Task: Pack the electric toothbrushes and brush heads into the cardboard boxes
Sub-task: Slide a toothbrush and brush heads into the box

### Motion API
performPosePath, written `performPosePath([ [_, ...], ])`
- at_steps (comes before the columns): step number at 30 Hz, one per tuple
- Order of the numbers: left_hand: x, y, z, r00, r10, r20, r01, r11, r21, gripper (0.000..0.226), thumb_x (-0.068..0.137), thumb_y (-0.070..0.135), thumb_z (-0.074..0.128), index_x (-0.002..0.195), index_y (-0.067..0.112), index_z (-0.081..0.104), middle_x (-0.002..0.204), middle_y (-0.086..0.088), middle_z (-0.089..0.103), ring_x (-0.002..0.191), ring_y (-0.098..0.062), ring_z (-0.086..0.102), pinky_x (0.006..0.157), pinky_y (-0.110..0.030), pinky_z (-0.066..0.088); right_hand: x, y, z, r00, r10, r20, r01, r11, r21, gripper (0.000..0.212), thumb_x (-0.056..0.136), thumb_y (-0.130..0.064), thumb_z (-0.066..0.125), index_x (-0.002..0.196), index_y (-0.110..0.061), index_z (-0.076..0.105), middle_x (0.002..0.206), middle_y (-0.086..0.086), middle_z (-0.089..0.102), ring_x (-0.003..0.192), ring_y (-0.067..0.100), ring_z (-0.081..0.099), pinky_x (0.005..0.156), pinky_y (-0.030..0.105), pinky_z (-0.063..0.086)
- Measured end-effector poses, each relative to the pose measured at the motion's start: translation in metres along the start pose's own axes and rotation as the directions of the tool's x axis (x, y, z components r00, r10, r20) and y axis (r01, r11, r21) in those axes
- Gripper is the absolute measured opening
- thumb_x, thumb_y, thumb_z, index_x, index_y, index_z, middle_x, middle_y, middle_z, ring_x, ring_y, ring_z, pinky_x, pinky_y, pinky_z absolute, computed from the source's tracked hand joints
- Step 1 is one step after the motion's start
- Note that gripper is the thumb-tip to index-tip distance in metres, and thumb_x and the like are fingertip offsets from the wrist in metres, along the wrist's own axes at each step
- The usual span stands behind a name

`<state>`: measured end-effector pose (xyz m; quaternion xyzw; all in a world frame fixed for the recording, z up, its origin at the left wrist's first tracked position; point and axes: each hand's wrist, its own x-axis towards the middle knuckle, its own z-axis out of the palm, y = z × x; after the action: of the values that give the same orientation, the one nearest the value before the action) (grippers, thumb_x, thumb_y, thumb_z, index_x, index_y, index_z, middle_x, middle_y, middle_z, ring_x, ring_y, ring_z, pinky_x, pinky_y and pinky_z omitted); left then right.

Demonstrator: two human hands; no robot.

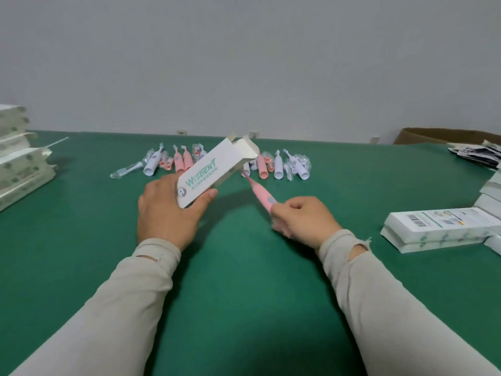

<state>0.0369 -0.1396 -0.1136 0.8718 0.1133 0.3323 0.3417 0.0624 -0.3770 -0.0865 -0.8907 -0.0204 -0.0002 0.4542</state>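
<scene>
Above the green counter (244, 267) our left hand (165, 210) clasps a white cardboard box (214, 169) (flaps open, tilted away); our right hand (303, 218) grasps a pink toothbrush (261, 195) pointing toward it.

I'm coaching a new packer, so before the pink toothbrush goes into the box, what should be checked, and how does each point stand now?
1. Box flaps open: ok, the white box has its far-end flaps spread.
2. Box held firmly: ok, the left hand grips its near end.
3. Toothbrush secured: ok, the right hand holds the pink toothbrush by its base.
4. Tip aimed at the opening: not ok, it points below the box mouth.
5. Box empty inside: cannot tell.
6. Brush head packet in hand: cannot tell.
</scene>
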Motion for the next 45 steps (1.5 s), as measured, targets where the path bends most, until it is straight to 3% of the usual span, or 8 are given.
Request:
performPosePath([
  [3, 0.005, -0.002, 0.006, 0.999, 0.036, 0.001, -0.036, 0.999, 0.016, 0.046, 0.074, 0.063, 0.071, 0.102, 0.028, 0.060, 0.104, -0.002, 0.060, 0.101, -0.028, 0.051, 0.090, -0.043, 0.045, 0.005, 0.008, -0.015, 0.999, 0.019, -0.032, -0.001, 0.867, 0.498, 0.036, 0.075, -0.036, 0.070, 0.076, 0.000, 0.071, 0.061, -0.002, 0.058, 0.041, 0.005, 0.049, 0.041, 0.015, 0.040],
  [6, 0.012, -0.006, 0.010, 0.991, 0.126, 0.045, -0.130, 0.985, 0.113, 0.057, 0.075, 0.055, 0.076, 0.119, 0.022, 0.058, 0.118, -0.005, 0.057, 0.111, -0.028, 0.047, 0.096, -0.039, 0.034, 0.011, 0.015, -0.024, 0.986, 0.029, -0.165, 0.084, 0.767, 0.636, 0.048, 0.066, -0.045, 0.069, 0.081, 0.001, 0.072, 0.067, 0.000, 0.056, 0.046, 0.004, 0.045, 0.041, 0.016, 0.038],
  [10, 0.020, -0.012, 0.012, 0.982, 0.141, 0.127, -0.165, 0.964, 0.208, 0.065, 0.075, 0.054, 0.078, 0.127, 0.024, 0.055, 0.128, -0.003, 0.055, 0.117, -0.028, 0.046, 0.097, -0.037, 0.032, 0.011, 0.019, -0.030, 0.971, -0.113, -0.211, 0.229, 0.691, 0.685, 0.028, 0.076, -0.045, 0.071, 0.061, -0.021, 0.070, 0.054, -0.006, 0.051, 0.047, 0.009, 0.042, 0.041, 0.020, 0.037],
  [15, 0.020, -0.011, 0.017, 0.965, 0.174, 0.195, -0.221, 0.943, 0.249, 0.062, 0.077, 0.057, 0.075, 0.128, 0.030, 0.053, 0.140, -0.006, 0.046, 0.130, -0.030, 0.038, 0.107, -0.041, 0.030, 0.009, 0.013, -0.025, 0.936, -0.155, -0.315, 0.338, 0.647, 0.684, 0.024, 0.074, -0.025, 0.072, 0.093, -0.011, 0.068, 0.079, 0.003, 0.076, 0.069, 0.015, 0.073, 0.053, 0.023, 0.054],
  [25, 0.011, -0.008, 0.016, 0.960, 0.199, 0.194, -0.218, 0.973, 0.078, 0.067, 0.071, 0.043, 0.085, 0.132, 0.033, 0.059, 0.153, -0.002, 0.039, 0.138, -0.031, 0.033, 0.113, -0.041, 0.025, 0.006, 0.009, -0.024, 0.964, -0.174, -0.200, 0.264, 0.557, 0.787, 0.025, 0.088, -0.022, 0.064, 0.101, -0.001, 0.065, 0.086, 0.010, 0.077, 0.076, 0.019, 0.074, 0.059, 0.024, 0.057],
  [37, 0.008, -0.004, 0.018, 0.934, 0.298, 0.196, -0.301, 0.954, -0.014, 0.065, 0.068, 0.048, 0.082, 0.128, 0.035, 0.059, 0.146, 0.004, 0.045, 0.136, -0.024, 0.037, 0.108, -0.033, 0.024, -0.002, 0.011, -0.022, 0.975, -0.221, 0.021, 0.178, 0.833, 0.523, 0.033, 0.078, -0.055, 0.076, 0.077, -0.022, 0.078, 0.066, -0.005, 0.069, 0.046, 0.005, 0.050, 0.043, 0.018, 0.043],
  [41, 0.009, -0.006, 0.018, 0.962, 0.220, 0.164, -0.231, 0.972, 0.047, 0.066, 0.069, 0.045, 0.085, 0.128, 0.031, 0.060, 0.147, 0.000, 0.046, 0.135, -0.028, 0.037, 0.107, -0.032, 0.023, 0.005, 0.011, -0.028, 0.988, -0.050, -0.148, 0.138, 0.724, 0.676, 0.026, 0.087, -0.031, 0.076, 0.098, -0.010, 0.064, 0.078, 0.004, 0.068, 0.052, 0.011, 0.059, 0.047, 0.022, 0.048],
  [45, 0.009, -0.008, 0.017, 0.968, 0.189, 0.163, -0.202, 0.977, 0.068, 0.065, 0.070, 0.045, 0.085, 0.128, 0.031, 0.060, 0.146, -0.002, 0.046, 0.134, -0.029, 0.036, 0.108, -0.034, 0.025, 0.011, 0.015, -0.036, 0.949, -0.076, -0.307, 0.292, 0.583, 0.758, 0.022, 0.093, 0.002, 0.061, 0.105, -0.017, 0.058, 0.083, 0.009, 0.074, 0.075, 0.018, 0.075, 0.063, 0.023, 0.058],
])
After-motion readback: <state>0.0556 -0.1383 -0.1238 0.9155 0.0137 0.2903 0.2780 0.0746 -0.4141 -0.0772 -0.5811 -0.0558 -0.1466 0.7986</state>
